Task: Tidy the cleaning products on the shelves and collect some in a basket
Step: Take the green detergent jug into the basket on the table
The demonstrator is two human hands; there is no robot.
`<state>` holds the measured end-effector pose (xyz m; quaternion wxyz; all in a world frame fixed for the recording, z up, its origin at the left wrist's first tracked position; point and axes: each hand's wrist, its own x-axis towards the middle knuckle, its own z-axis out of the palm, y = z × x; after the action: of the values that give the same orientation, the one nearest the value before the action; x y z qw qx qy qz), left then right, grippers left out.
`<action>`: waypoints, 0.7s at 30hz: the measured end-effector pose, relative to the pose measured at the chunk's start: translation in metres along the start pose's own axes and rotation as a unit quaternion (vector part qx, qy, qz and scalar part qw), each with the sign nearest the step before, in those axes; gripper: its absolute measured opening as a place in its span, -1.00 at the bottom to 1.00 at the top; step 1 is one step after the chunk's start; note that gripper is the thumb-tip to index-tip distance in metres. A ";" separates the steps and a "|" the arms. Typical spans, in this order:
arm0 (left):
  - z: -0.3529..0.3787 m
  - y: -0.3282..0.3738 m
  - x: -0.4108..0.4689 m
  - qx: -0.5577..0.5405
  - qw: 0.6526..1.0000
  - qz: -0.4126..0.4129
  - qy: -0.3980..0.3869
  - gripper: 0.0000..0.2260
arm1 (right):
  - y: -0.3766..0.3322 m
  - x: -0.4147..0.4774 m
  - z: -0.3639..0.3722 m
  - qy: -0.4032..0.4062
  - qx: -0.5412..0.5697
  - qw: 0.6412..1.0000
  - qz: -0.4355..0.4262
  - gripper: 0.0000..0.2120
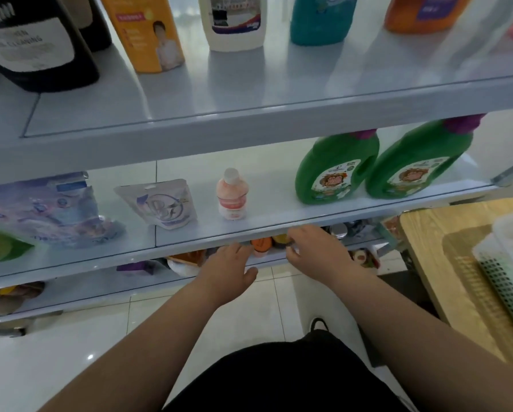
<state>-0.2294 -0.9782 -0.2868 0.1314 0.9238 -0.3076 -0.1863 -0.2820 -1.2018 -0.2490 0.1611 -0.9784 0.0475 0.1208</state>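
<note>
Both hands are reached toward the low shelf under the edge of the middle shelf (pixel 279 233). The left hand (pixel 230 270) is held with fingers extended and thumb spread apart, its fingertips just beside an orange-lidded jar (pixel 261 244); contact cannot be told. The right hand (pixel 314 248) is seen with fingers curled just right of that jar, but whether anything is gripped cannot be told. On the middle shelf a small pink bottle (pixel 232 194) is stood upright, with two green bottles (pixel 337 171) to its right. A white basket (pixel 505 272) is set on the wooden desk (pixel 427 263) at far right.
</note>
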 end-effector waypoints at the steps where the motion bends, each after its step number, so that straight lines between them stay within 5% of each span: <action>1: -0.001 0.009 0.006 -0.012 1.000 0.008 -0.002 -0.56 | 0.010 -0.005 0.000 0.005 0.003 1.000 0.002 -0.82; 5: -0.005 0.054 0.045 -0.085 0.996 -0.005 0.031 -0.59 | 0.051 -0.017 -0.009 0.002 0.006 1.000 0.007 -0.78; 15: -0.055 0.136 0.176 -0.292 0.934 -0.117 0.166 0.11 | 0.154 -0.008 -0.060 -0.011 -0.018 0.998 -0.062 -0.72; 21: -0.050 0.141 0.192 -0.366 0.904 -0.128 0.177 -0.20 | 0.184 -0.002 -0.072 -0.021 -0.011 0.995 -0.096 -0.74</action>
<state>-0.1395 -1.1997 -0.2420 0.4878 0.8598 -0.0681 -0.1349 -0.2921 -1.3986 -0.2385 0.1626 -0.9773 -0.0509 0.1256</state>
